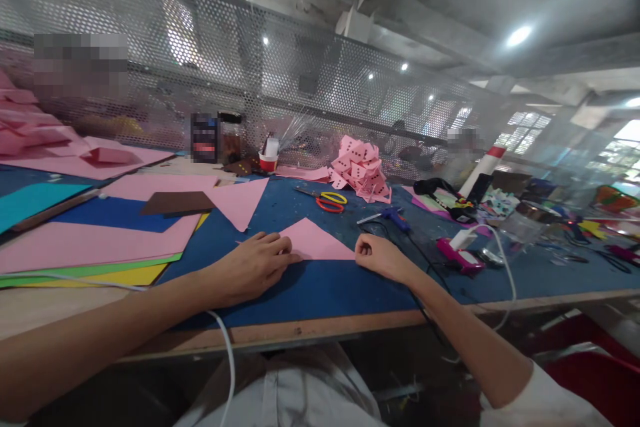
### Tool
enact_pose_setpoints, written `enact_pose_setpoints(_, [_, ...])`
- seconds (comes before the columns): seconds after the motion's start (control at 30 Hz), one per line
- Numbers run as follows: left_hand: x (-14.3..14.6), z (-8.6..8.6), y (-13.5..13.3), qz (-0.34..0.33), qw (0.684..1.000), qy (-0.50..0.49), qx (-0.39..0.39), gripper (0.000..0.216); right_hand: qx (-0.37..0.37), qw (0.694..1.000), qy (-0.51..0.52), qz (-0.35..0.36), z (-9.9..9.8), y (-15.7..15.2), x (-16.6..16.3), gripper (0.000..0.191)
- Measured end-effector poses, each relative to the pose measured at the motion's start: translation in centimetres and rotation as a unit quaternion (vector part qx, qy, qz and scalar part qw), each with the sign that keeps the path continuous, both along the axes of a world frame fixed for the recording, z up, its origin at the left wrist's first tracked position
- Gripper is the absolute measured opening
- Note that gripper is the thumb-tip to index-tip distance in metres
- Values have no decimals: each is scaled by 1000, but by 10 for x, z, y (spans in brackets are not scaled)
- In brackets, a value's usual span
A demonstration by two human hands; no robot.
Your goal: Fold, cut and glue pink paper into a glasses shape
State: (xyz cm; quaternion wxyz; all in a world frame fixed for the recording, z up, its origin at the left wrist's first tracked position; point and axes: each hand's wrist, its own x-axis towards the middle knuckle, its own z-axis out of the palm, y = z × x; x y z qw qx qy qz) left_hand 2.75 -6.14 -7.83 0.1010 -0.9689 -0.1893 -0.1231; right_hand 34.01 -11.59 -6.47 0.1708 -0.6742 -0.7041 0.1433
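Note:
A pink paper triangle [315, 242] lies on a blue sheet [310, 287] at the table's front. My left hand [253, 265] rests on its left corner, fingers curled and pressed down on the paper. At the triangle's right corner my right hand [379, 256] is closed, pinching the paper's tip. A second pink triangle [240, 203] sits farther back to the left.
Stacked pink, blue, green and yellow sheets [95, 240] cover the left. Scissors [327, 200], a blue glue gun [390, 215], a heap of folded pink pieces [361, 170], a pink tool [457, 255] with cord and clutter fill the right. A mesh screen [280, 80] backs the table.

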Motion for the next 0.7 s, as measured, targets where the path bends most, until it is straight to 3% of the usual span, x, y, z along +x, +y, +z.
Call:
enact_pose_setpoints(0.27, [-2,-2,1,-4,1000,-7,-7,35,10,1000,15,6,-6,-2,14,7])
enact_pose_setpoints(0.7, [-1,0,0,-11,1000,-21,-10,39,9,999,30,-19,1,-3,31,11])
